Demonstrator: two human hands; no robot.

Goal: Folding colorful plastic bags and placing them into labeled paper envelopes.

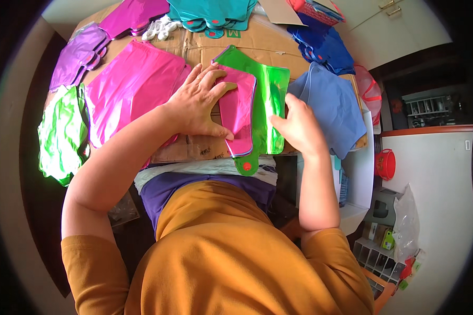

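While left hand (199,102) lies spread flat on pink balloon (239,113), right hand (297,126) pinches green balloon (270,100) edge; pink overlaps green, both on cardboard worktop (194,149).

The person wears a mustard-orange short-sleeved shirt; forearms are bare.

A single head-worn fisheye view looks steeply down from close above, the table (205,44) filling the upper frame and the person's own torso the lower centre
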